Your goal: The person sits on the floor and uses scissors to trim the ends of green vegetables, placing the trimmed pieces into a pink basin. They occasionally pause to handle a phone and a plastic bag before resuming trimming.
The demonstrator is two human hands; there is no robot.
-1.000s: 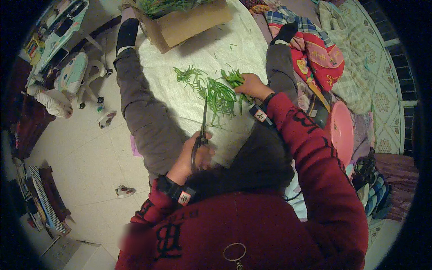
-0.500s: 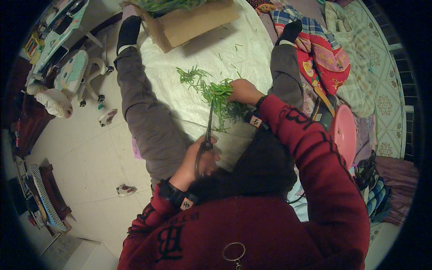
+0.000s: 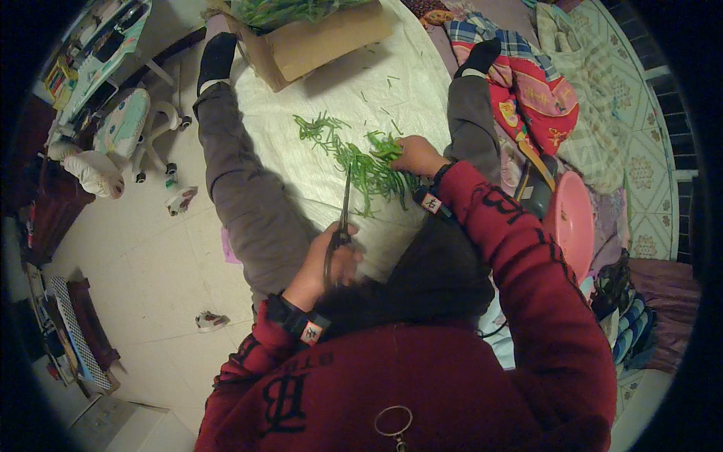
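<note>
My left hand point(image 3: 325, 260) is closed around the handles of a pair of dark scissors point(image 3: 345, 215), whose long blades point away from me. The blade tips reach the near edge of a loose pile of slender green chili peppers point(image 3: 380, 177) on a white sheet point(image 3: 301, 90). My right hand point(image 3: 419, 156) grips a small bunch of green chili peppers point(image 3: 385, 145) at the pile's far right side. Thin green cut pieces point(image 3: 320, 128) lie scattered just beyond the pile, to the left.
An open cardboard box point(image 3: 324, 45) with more green produce stands at the sheet's far end. My outstretched legs flank the sheet. To the right are a pink basin point(image 3: 574, 226), a yellow-handled tool point(image 3: 536, 162) and a red patterned quilt point(image 3: 538, 105). A wheeled chair point(image 3: 124, 124) stands left.
My right hand has shifted slightly right with its bunch, away from the scissors. The blades have drawn back a little to the left, and the pile shows more openly.
</note>
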